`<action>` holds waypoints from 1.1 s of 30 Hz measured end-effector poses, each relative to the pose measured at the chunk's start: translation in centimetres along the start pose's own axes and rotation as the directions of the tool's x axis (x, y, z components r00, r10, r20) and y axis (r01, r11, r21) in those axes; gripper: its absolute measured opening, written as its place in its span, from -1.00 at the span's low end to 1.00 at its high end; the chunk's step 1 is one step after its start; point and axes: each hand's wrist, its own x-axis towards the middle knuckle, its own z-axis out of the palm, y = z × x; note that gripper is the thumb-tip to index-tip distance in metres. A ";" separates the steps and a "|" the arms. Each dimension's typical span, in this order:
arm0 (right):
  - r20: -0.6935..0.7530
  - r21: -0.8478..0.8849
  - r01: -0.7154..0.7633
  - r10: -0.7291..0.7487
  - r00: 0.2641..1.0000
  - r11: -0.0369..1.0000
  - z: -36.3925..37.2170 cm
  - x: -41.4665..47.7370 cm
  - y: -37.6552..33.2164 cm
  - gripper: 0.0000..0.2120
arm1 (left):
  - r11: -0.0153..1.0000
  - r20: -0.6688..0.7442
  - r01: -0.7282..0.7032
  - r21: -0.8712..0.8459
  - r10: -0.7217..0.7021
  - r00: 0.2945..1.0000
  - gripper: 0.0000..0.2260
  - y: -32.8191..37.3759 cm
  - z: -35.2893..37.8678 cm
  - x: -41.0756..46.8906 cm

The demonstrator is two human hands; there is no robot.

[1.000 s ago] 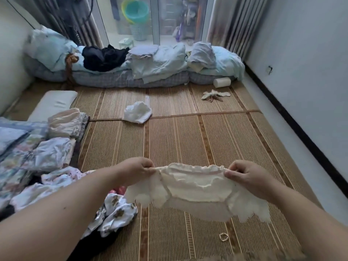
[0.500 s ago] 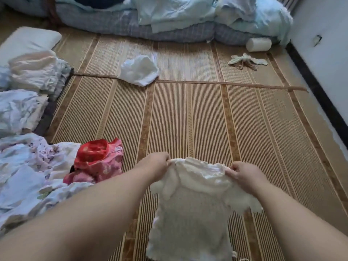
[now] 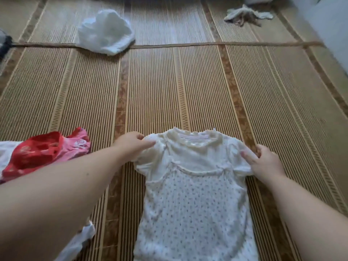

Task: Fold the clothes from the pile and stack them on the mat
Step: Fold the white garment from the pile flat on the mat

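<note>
A small white frilled-collar dress (image 3: 192, 200) with a fine dotted print lies flat on the woven straw mat (image 3: 188, 87), hem nearest, collar farthest. The left hand (image 3: 131, 145) pinches its left sleeve; the right hand (image 3: 267, 163) pinches the right sleeve, thumb on top. Just left lies a crumpled red-and-pink garment (image 3: 43, 151). Far off, a bunched white cloth (image 3: 105, 32) rests on the mat's seam, with a cream rag (image 3: 246, 15) far right.

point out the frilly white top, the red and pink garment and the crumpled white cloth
frilly white top (image 3: 194, 204), head view, dotted front panel
red and pink garment (image 3: 35, 153), head view, red part
crumpled white cloth (image 3: 105, 32), head view, its middle
</note>
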 end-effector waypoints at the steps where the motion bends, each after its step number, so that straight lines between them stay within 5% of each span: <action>1: 0.010 -0.027 -0.043 0.044 0.999 0.999 0.1 -0.3 0.7 -0.28 | 0.999 0.053 0.032 0.015 -0.032 0.998 -0.72 -0.4 0.1 -0.6; 4: 0.013 0.005 -0.085 0.085 0.996 0.996 0.3 -1.0 0.9 -0.60 | 0.988 0.087 0.083 0.131 -0.095 0.992 -0.84 -1.2 0.7 -1.7; 6: 0.019 0.104 -0.053 0.051 0.999 0.993 0.4 -1.4 0.1 -0.81 | 0.995 -0.030 0.056 0.079 -0.053 0.998 -0.87 -1.6 1.1 -2.1; 9: -0.064 0.260 -0.032 0.050 0.997 0.965 0.1 -2.5 -1.5 -0.89 | 0.986 -0.231 -0.069 -0.154 0.032 0.972 -0.84 -1.4 1.4 -3.6; 12: -0.211 0.278 0.031 0.030 0.977 0.960 -0.7 -4.2 -3.2 -0.94 | 0.964 -0.252 -0.132 -0.232 0.072 0.965 -0.87 0.0 2.1 -5.6; 15: -0.067 0.256 0.124 -0.110 0.992 0.959 -0.5 -6.0 -5.1 -0.91 | 0.919 0.014 -0.130 -0.373 0.146 0.989 -0.84 2.4 3.4 -6.9; 17: 0.199 0.160 0.198 -0.228 0.953 0.967 0.5 -6.9 -5.8 -0.75 | 0.958 0.293 -0.136 -0.254 0.210 0.933 -0.59 4.0 4.4 -7.3; 19: 0.310 0.076 0.269 -0.280 0.909 0.960 1.5 -7.2 -5.6 -0.67 | 0.975 0.406 -0.208 -0.073 0.219 0.887 -0.46 4.8 5.4 -6.7; 23: -0.027 0.206 0.190 -0.189 0.982 0.960 1.3 -5.7 -4.7 -0.72 | 0.983 0.024 -0.184 -0.016 0.184 0.983 -0.53 4.7 5.9 -4.0; 25: -0.041 0.210 0.136 -0.130 0.991 0.968 1.3 -3.9 -4.4 -0.55 | 0.996 -0.118 -0.085 -0.010 0.083 0.990 -0.44 4.4 5.6 -2.2; 28: 0.116 0.140 0.048 -0.064 0.991 0.989 1.9 -1.6 -4.9 -0.38 | 0.996 -0.050 -0.029 -0.082 0.025 0.998 -0.47 4.3 5.3 0.3; 30: 0.132 0.121 0.048 -0.064 0.989 0.991 2.2 -0.6 -5.5 -0.55 | 0.992 0.008 -0.053 -0.110 0.054 0.998 -0.75 4.8 5.1 1.2; 33: 0.099 0.097 0.076 -0.086 0.991 0.992 2.1 0.2 -6.1 -0.82 | 0.982 0.007 -0.018 -0.188 0.020 1.000 -0.88 5.9 4.5 1.3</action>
